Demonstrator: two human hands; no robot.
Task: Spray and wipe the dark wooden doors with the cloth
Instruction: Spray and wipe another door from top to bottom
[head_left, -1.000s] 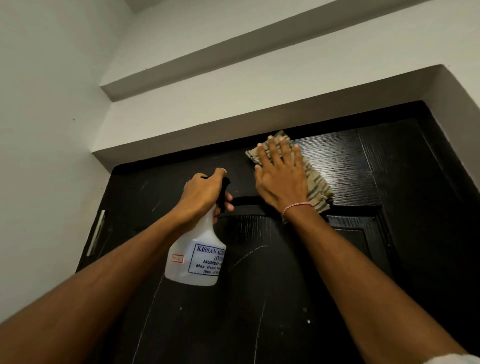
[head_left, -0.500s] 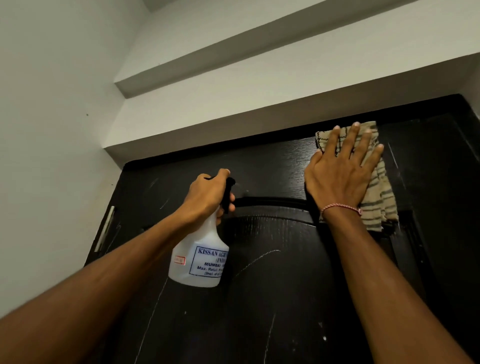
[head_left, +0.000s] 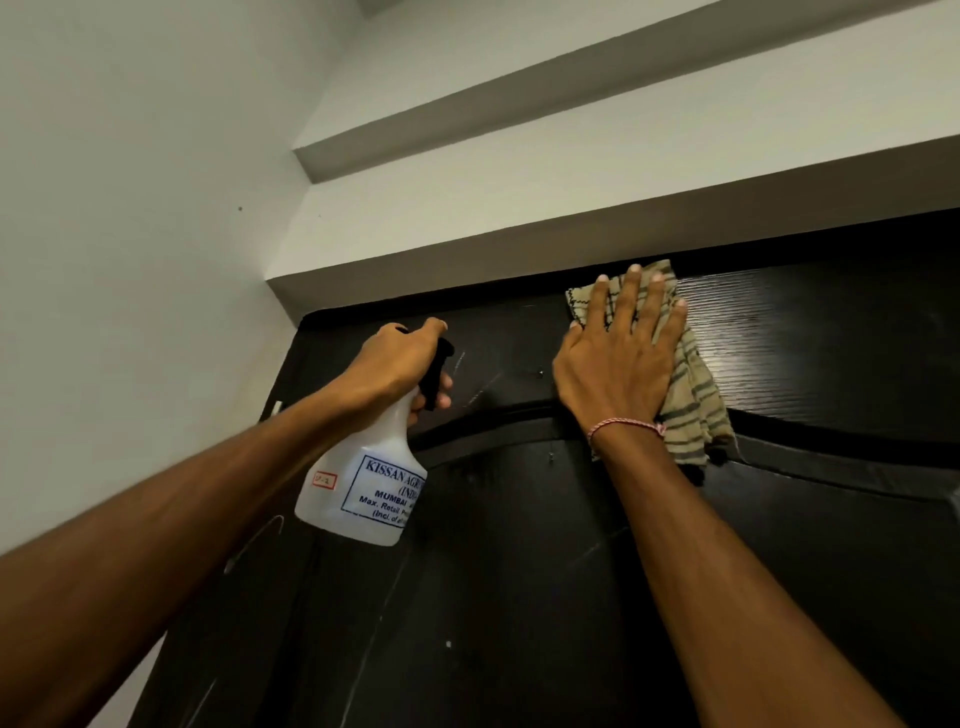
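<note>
My right hand (head_left: 618, 364) lies flat with its fingers (head_left: 636, 296) spread wide, pressing the cloth (head_left: 691, 395) against the top rail of the dark wooden door (head_left: 519, 597), just under the white lintel (head_left: 519, 260). My left hand (head_left: 395, 364) is wrapped around the neck of the spray bottle (head_left: 363, 488), fingers curled at the black trigger (head_left: 434, 374), the bottle hanging tilted near the door's left side.

What I think could go wrong: the cloth is only pinned by my palm, not gripped, and its lower folds hang loose over the curved moulding (head_left: 493, 421). If I ease the pressure while reaching this high, it could slip out and fall. The loose end might also snag on that raised edge. With my finger on the trigger, an accidental squeeze would likely spray a patch I am not about to wipe, or the pale wall (head_left: 130, 234) beside the frame.

The cloth is a thin, beige weave with dark stripes, soft and creased. The door is near-black with a fine horizontal grain that shines to the right of the cloth; pale scratches and specks mark the lower panel. The bottle is smooth, translucent white plastic with a blue-printed label
</note>
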